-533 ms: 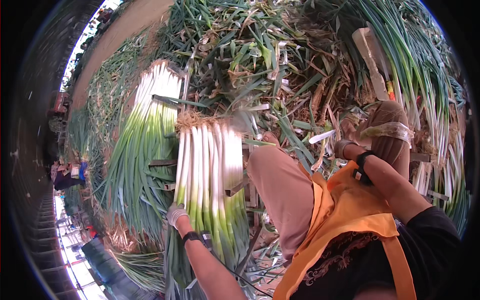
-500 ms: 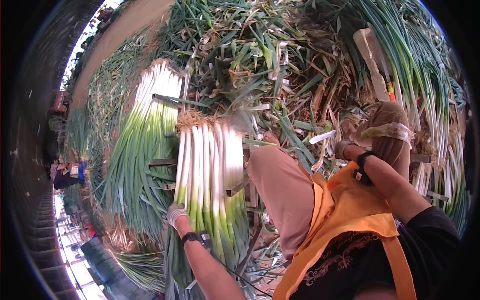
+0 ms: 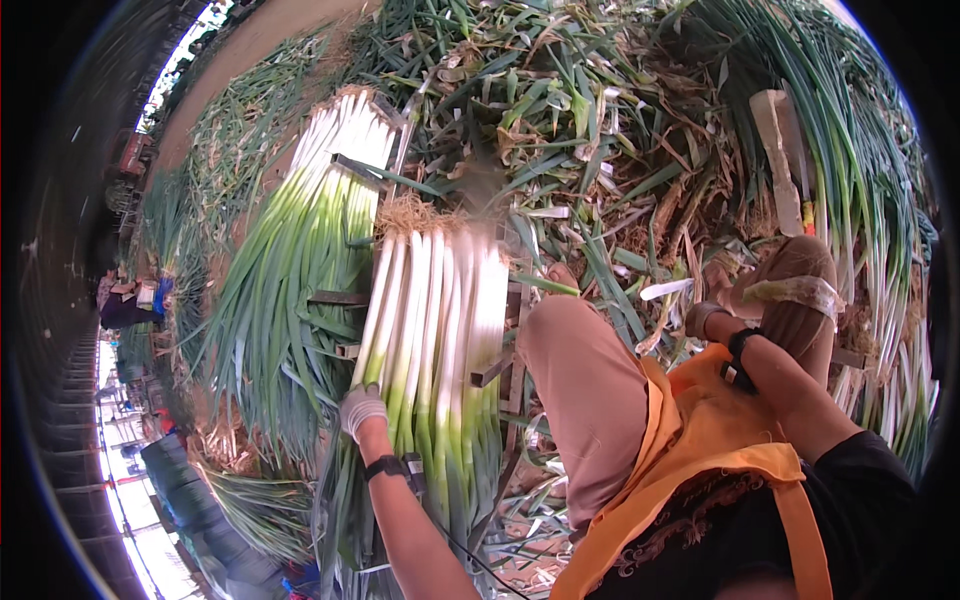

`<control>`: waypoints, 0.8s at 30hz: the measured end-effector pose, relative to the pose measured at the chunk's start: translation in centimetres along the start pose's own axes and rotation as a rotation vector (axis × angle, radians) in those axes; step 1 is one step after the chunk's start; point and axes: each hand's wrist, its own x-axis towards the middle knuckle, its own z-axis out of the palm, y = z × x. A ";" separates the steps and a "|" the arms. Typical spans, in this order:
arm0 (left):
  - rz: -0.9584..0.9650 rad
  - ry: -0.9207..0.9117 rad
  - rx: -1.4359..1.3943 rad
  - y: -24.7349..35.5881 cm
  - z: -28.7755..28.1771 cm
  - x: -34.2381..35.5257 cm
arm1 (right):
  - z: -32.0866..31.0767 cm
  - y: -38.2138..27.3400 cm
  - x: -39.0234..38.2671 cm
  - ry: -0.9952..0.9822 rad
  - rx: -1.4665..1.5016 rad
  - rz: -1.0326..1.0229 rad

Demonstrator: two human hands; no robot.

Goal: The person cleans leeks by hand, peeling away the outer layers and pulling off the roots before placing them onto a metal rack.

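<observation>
The view has tilted slightly, and the gloved left hand (image 3: 363, 411), left of centre in the lower half, now overlaps the outer stalks of the front leek bunch (image 3: 430, 320) — a moment ago it sat along their edge. Those stalks lean more, which suggests the hand is bearing on them. Its fingers are bent against the stalks; whether they pinch one, I cannot tell. The right hand (image 3: 704, 319), right of centre beside the knee, has its fingers hidden, so its grip is unclear.

A rack (image 3: 490, 373) holds the front bunch, roots toward the top — the rear leek bunch (image 3: 310, 220) lies beside it, upper left.
</observation>
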 end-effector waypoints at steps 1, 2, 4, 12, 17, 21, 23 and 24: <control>0.031 0.003 -0.092 -1.0 0.3 0.1 | -0.6 -0.5 -0.5 -0.001 0.043 0.012; 0.067 0.001 -0.183 -1.9 0.7 -0.1 | -1.4 -1.0 -2.0 -0.008 0.091 0.031; 0.023 0.019 -0.410 -3.0 1.7 0.0 | -0.1 -0.7 -0.4 -0.025 0.013 0.011; -0.087 0.187 -0.419 -1.2 2.5 -0.1 | 1.9 -2.3 -0.1 0.113 0.147 0.019; -0.100 0.159 -0.316 -2.9 2.2 -0.7 | 3.0 -4.9 2.5 0.127 0.221 0.016; -0.135 0.187 -0.376 1.2 -1.6 0.0 | 1.3 -3.9 -1.8 0.158 0.358 -0.083; 0.191 0.306 -0.823 9.3 -5.5 0.7 | 6.0 1.3 3.9 -0.135 0.101 -0.089; 0.188 0.222 -0.978 10.3 -6.5 0.0 | 4.0 -1.0 1.7 0.119 0.203 -0.044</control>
